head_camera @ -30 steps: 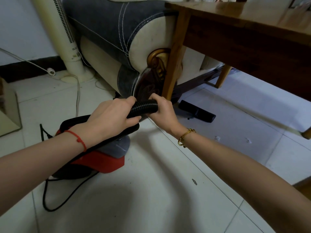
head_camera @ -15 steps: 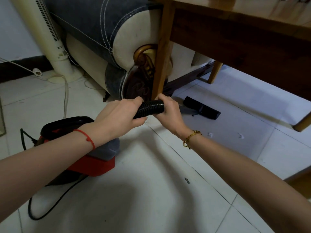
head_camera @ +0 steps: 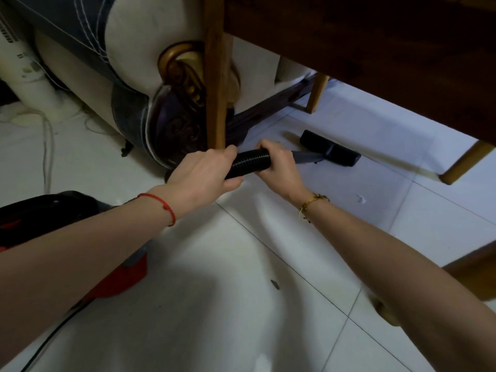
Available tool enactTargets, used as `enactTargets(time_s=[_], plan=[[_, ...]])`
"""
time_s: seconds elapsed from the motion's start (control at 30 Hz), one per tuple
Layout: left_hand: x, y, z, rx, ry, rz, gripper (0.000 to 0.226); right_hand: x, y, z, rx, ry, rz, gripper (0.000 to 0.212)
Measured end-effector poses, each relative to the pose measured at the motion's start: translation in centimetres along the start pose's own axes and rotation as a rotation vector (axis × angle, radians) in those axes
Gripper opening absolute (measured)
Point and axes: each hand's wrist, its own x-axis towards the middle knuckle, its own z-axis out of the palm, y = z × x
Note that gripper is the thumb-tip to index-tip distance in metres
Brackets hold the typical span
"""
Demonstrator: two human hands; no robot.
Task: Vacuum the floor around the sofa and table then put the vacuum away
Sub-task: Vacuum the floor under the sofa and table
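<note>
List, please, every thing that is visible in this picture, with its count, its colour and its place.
hose: 1, black, ribbed, between both hands
floor nozzle: 1, black, on tiles under the table
vacuum body: 1, red and black, left, behind left forearm
power cord: 1, black, floor, bottom left
table: 1, brown wood, top right
sofa: 1, grey and cream, behind table leg
fan base: 1, white, far left
floor scraps: few, white, right tiles
left hand: grips hose
right hand: grips hose

- I can read no text, brand, number or sign anywhere in my view.
- The fan [head_camera: 16, 49] column has small marks, too blurred to read.
</note>
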Motion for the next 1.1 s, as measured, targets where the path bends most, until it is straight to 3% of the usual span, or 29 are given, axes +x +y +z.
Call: enactTargets(time_s=[0.33, 0.57, 1.1], plan=[[4.6, 1.8, 3.8, -0.021, -0.069, 0.012, 0.034, 0.6, 5.2, -1.9, -0.104, -0.13, 0.083, 0.024], [5.3, 2.6, 5.0, -0.014, -0.103, 0.022, 0.033, 0.0, 6.6, -2.2, -0.134, -0.131, 0.112, 0.021], [-3.1, 0.0, 0.5, -0.015, -0.055, 0.019, 0.037, -3.4, -1.6, 1.1, -0.081, 0.019, 0.015, 0.013]])
